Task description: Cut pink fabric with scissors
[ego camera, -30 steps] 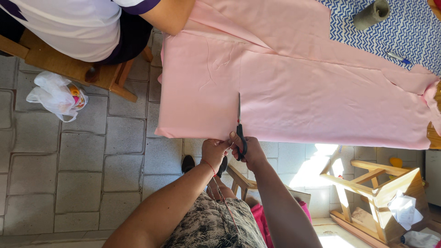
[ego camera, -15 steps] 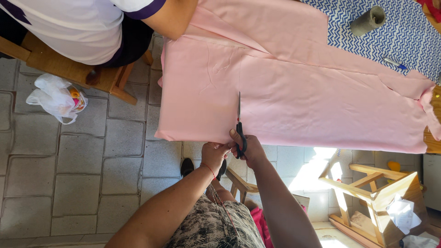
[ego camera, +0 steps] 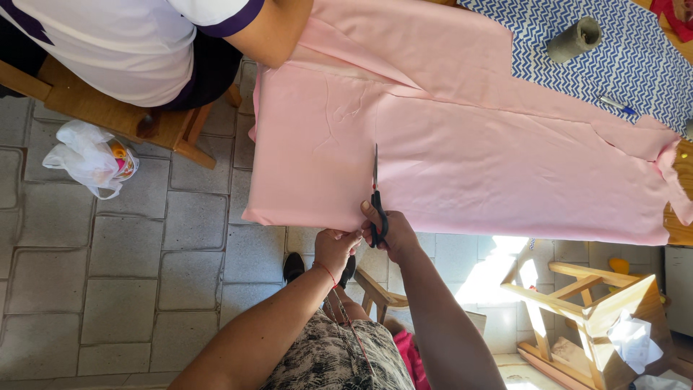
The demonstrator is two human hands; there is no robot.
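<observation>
I see my right hand (ego camera: 390, 232) at the near edge of the large pink sheet of cloth (ego camera: 462, 155), fingers curled shut through the black handles of the steel scissors (ego camera: 376, 195). The blades lie on the cloth and point straight away from me, which looks like a cut running in from that edge. My left hand (ego camera: 334, 248) sits just left of the scissors, pinching the cloth's hanging edge, likely to hold it taut at the blades. The cloth lies flat across the table and droops over its near side. Beyond its far right end sit a blue-and-white zigzag fabric (ego camera: 635, 58), a grey cardboard spool (ego camera: 574, 40) and a blue pen (ego camera: 617, 105). Off its far left corner another person (ego camera: 144, 43) sits on a wooden stool (ego camera: 108, 119).
</observation>
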